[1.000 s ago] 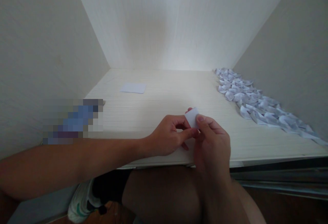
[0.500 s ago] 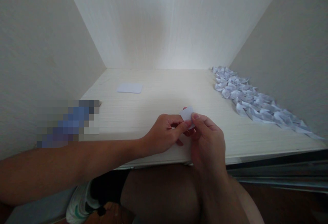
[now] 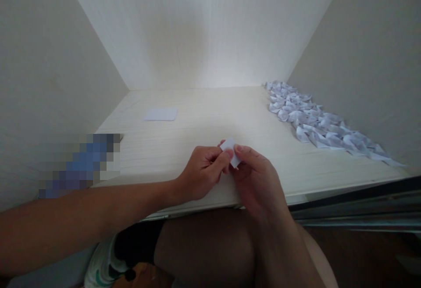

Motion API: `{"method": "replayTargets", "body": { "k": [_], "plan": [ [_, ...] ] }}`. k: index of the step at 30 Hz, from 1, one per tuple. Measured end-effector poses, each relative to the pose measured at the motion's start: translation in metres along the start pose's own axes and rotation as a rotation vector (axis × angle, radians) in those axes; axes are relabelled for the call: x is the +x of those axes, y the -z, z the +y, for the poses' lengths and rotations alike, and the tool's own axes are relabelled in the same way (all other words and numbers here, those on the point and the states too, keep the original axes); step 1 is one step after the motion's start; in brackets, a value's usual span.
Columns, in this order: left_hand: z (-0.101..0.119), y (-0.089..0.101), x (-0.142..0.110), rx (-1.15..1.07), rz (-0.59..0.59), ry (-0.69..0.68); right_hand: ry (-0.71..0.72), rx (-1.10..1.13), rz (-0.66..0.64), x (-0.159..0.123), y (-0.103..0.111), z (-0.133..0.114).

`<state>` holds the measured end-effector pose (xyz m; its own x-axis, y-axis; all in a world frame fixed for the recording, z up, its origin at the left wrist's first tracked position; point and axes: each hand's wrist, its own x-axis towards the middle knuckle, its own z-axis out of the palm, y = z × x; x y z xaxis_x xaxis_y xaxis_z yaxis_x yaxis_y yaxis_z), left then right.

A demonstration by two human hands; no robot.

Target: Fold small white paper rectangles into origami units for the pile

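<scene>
Here, small white paper (image 3: 235,160), flat, partly finger-covered

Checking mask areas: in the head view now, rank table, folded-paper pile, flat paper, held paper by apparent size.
1. table
2. folded-paper pile
3. flat paper
4. held paper: smallest visible area, but partly covered by the left hand, so full size unsure

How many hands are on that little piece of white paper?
2. The left hand pinches the white paper from the left, with its thumb on top; the right hand holds it from the right. No other hands show.
</scene>
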<state>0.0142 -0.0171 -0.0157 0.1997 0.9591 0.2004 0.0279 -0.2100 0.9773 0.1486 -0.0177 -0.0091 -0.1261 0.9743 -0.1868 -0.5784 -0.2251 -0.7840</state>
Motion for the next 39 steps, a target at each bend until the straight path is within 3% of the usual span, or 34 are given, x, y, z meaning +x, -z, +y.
{"method": "replayTargets", "body": {
  "k": [3, 8, 13, 19, 23, 29, 39],
  "plan": [
    [0.0, 0.0, 0.0, 0.007, 0.017, -0.051, -0.001, -0.009, 0.017, -0.001, 0.001, -0.001],
    [-0.002, 0.0, 0.0, -0.084, 0.033, 0.006, -0.027, -0.02, -0.009, -0.001, 0.002, -0.001],
    [0.0, 0.0, -0.002, 0.019, 0.02, -0.093, -0.01, -0.052, -0.005, -0.001, 0.003, -0.004],
    [-0.001, 0.001, -0.004, 0.092, 0.045, -0.108, -0.015, -0.125, -0.048, -0.004, 0.007, -0.01],
    [-0.004, 0.002, -0.004, 0.09, -0.003, -0.113, -0.001, -0.233, -0.033, -0.004, 0.011, -0.014],
    [-0.011, 0.005, -0.005, 0.078, -0.049, -0.015, 0.032, -0.375, -0.06, -0.007, 0.016, -0.024],
    [0.005, 0.0, -0.002, 0.061, -0.111, -0.018, 0.079, -0.503, -0.083, -0.008, 0.021, -0.029]
  ]
}}
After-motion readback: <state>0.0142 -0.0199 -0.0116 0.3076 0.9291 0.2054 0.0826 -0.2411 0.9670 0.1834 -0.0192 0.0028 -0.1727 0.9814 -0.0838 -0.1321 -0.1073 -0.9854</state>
